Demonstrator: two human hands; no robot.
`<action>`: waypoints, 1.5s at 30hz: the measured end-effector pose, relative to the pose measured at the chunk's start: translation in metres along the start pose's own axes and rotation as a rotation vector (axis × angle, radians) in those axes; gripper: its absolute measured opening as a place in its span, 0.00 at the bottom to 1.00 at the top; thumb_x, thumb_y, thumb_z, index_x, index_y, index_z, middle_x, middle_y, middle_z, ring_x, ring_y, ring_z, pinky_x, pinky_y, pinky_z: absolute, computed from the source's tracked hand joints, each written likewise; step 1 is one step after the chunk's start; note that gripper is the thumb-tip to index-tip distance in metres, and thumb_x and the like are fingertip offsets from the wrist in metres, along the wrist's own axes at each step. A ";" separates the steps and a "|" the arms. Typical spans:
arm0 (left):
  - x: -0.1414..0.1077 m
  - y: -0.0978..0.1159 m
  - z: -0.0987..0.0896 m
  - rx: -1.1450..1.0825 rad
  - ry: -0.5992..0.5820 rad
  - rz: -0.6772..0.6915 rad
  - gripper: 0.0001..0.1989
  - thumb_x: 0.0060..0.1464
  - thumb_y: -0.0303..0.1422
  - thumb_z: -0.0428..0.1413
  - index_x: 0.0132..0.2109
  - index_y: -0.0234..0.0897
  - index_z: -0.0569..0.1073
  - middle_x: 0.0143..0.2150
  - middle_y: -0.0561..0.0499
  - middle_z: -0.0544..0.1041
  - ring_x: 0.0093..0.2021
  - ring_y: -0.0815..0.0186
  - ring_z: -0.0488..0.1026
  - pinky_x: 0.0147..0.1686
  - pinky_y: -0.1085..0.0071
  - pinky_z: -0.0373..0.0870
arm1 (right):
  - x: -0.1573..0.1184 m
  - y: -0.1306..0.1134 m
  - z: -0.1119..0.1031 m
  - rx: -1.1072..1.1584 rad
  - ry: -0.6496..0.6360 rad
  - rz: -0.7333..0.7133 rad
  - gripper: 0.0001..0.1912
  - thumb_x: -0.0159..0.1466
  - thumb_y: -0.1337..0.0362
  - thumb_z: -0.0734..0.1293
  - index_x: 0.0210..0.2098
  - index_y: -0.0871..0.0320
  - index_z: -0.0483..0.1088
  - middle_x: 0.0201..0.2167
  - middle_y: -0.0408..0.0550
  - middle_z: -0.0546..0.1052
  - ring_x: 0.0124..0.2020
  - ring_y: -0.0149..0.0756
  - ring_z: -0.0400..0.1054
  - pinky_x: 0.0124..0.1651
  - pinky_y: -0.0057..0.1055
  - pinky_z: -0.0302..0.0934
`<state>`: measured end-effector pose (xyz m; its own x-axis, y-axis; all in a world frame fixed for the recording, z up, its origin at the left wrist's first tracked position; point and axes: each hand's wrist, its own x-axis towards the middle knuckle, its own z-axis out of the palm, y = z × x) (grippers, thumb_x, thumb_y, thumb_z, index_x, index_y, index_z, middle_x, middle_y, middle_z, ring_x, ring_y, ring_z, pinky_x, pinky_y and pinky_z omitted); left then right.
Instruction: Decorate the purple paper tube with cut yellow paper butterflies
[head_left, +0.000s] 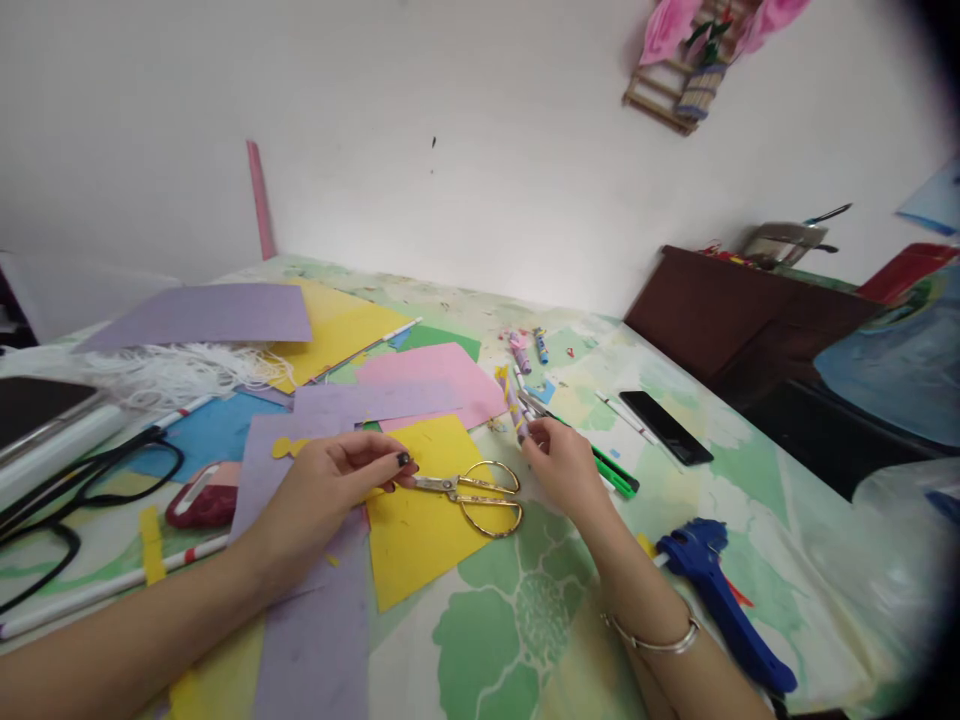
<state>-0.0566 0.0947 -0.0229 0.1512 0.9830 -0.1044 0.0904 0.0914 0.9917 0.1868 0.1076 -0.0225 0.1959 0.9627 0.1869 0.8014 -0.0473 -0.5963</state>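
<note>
Gold-handled scissors (491, 498) lie on a yellow sheet (427, 550), blades pointing left. My left hand (337, 485) is at the blade tips, thumb and fingers pinched together; whatever is between them is too small to make out. On the right, my right hand (562, 460) has its fingers closed at the lower end of a small purple and yellow rolled paper piece (513, 402). Just behind that hand lies a green cutter (615, 472). Purple paper (315, 640) extends under my left forearm, with a small yellow cutout (289, 447) on it.
A blue glue gun (720, 600) lies right of my right forearm, a black phone (666, 427) beyond it. Two small rolled pieces (520, 352) stand farther back. Pink paper (435, 375), white string (195, 370), black-handled scissors (112, 480) and a red case (206, 495) lie toward the left.
</note>
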 end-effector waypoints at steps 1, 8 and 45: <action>0.001 0.000 0.000 -0.028 0.014 0.001 0.08 0.50 0.37 0.59 0.34 0.37 0.75 0.30 0.50 0.79 0.37 0.63 0.75 0.38 0.71 0.66 | -0.001 -0.003 0.002 0.095 -0.021 -0.026 0.09 0.58 0.67 0.60 0.35 0.61 0.71 0.31 0.52 0.77 0.31 0.38 0.70 0.34 0.32 0.60; 0.005 0.003 -0.001 -0.129 0.039 0.081 0.05 0.50 0.34 0.59 0.33 0.38 0.76 0.29 0.52 0.79 0.36 0.67 0.75 0.37 0.74 0.66 | -0.024 -0.030 0.018 0.616 -0.236 -0.152 0.14 0.61 0.58 0.60 0.40 0.59 0.70 0.36 0.49 0.77 0.32 0.34 0.72 0.32 0.29 0.65; -0.001 -0.006 0.025 -0.367 -0.188 -0.041 0.07 0.44 0.32 0.63 0.30 0.32 0.75 0.29 0.50 0.76 0.29 0.68 0.71 0.31 0.73 0.66 | -0.046 -0.039 0.042 1.148 -0.501 0.060 0.18 0.53 0.60 0.71 0.35 0.53 0.57 0.25 0.39 0.77 0.25 0.31 0.70 0.33 0.28 0.60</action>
<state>-0.0329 0.0890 -0.0301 0.3351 0.9342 -0.1222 -0.2515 0.2137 0.9440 0.1229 0.0766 -0.0413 -0.2227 0.9744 -0.0312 -0.2045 -0.0780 -0.9758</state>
